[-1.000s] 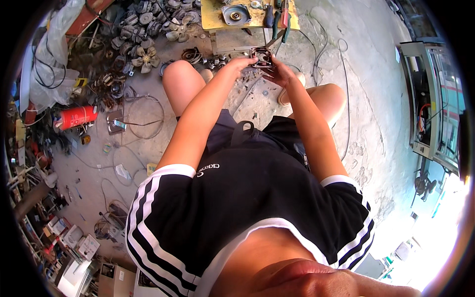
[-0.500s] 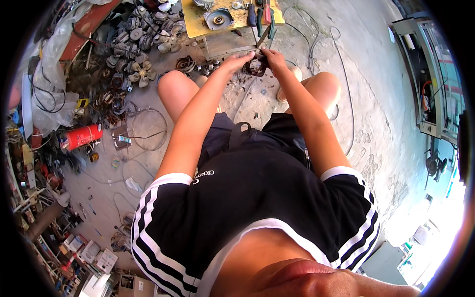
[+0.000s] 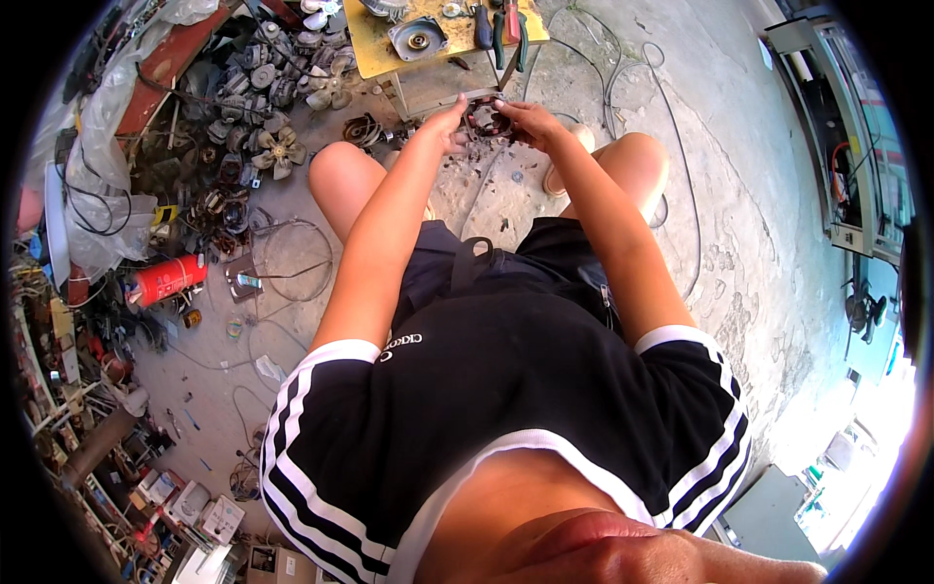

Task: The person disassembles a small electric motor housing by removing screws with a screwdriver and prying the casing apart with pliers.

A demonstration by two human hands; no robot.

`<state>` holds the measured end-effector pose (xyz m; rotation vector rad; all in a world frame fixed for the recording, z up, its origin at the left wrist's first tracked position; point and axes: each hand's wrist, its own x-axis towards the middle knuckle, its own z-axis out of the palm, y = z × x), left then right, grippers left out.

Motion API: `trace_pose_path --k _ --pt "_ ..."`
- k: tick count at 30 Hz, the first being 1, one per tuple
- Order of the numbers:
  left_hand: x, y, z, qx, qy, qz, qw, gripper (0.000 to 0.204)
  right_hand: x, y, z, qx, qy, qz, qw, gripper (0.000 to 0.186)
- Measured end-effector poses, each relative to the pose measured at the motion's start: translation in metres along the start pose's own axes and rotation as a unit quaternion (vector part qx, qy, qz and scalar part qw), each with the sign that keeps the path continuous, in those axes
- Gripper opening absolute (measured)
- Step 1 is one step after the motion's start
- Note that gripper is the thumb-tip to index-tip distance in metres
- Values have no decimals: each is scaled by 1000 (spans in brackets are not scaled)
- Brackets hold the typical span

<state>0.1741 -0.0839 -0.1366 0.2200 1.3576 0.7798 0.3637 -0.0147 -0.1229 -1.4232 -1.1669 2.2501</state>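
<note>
Between my knees, just in front of the small yellow table, is a dark, round motor stator (image 3: 485, 119) with reddish-brown windings. My right hand (image 3: 530, 123) grips its right side, thumb over the top. On the other side, my left hand (image 3: 447, 127) is open, its fingers spread close to the stator's left edge; whether a fingertip touches it I cannot tell. Small dark scraps lie on the floor below. On the table (image 3: 375, 56) rest a metal motor end cover (image 3: 418, 39), a dark-handled screwdriver (image 3: 483, 27), a red-handled tool (image 3: 513, 21) and green-handled pliers (image 3: 510, 44).
A heap of motor parts (image 3: 265, 78) and a metal fan blade (image 3: 279, 153) lie left of the table. Nearer me is a red cylinder (image 3: 167, 280). Loose cable (image 3: 693, 195) runs along the floor at right, and a metal-framed cabinet (image 3: 842, 146) stands beyond it.
My left hand has come off the stator and moved slightly left, its fingers spreading. The stator has shifted a little left and up in my right hand, showing more of its ring.
</note>
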Motion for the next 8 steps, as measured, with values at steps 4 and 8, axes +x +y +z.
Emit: trace_pose_path --k 4,8 --pt "12 -5 -5 5 -42 46 998 51 4 1 -3 41 6 -11 999 35" --pt "31 -10 -14 23 -33 45 998 50 1 2 -5 43 0 -13 999 35"
